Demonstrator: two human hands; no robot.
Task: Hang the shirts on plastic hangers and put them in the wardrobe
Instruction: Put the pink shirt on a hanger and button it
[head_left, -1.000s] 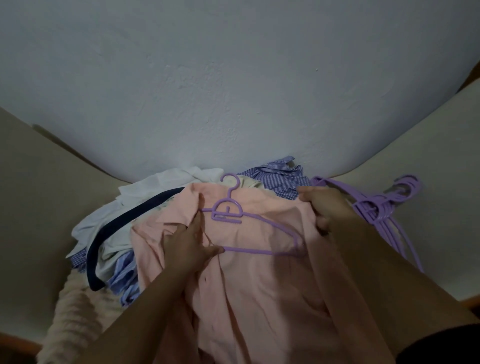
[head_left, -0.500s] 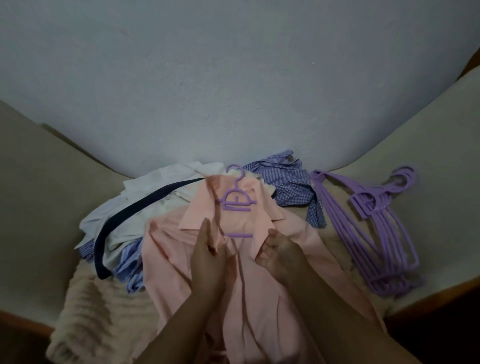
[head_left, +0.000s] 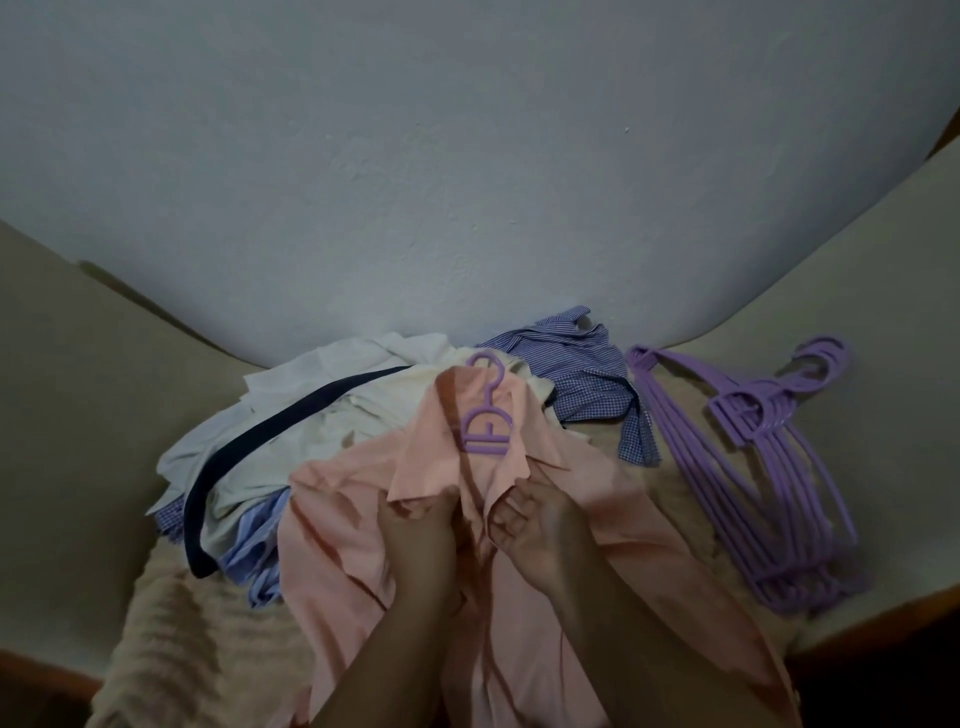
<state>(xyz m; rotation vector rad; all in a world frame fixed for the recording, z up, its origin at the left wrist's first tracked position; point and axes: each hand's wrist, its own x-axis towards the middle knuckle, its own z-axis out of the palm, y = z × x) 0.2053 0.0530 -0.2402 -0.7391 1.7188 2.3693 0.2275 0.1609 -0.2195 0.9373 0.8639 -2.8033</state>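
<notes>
A peach shirt (head_left: 343, 525) lies spread in front of me on the bed, with a purple plastic hanger (head_left: 487, 415) inside it; only the hook and neck piece show above the collar. My left hand (head_left: 421, 530) pinches the left front edge of the shirt just below the collar. My right hand (head_left: 530, 525) pinches the right front edge close beside it. The two edges are drawn together at the top of the placket.
A pile of shirts (head_left: 311, 415), white, cream, blue-striped and with a navy band, lies to the left. A blue checked shirt (head_left: 576, 374) is behind. Several purple hangers (head_left: 763, 457) are stacked at the right. A pale wall (head_left: 467, 182) rises behind the bed (head_left: 171, 639).
The shirt fronts have been folded over the hanger, hiding its arms and bar. Both hands moved inward to the collar and now hold the two front edges together.
</notes>
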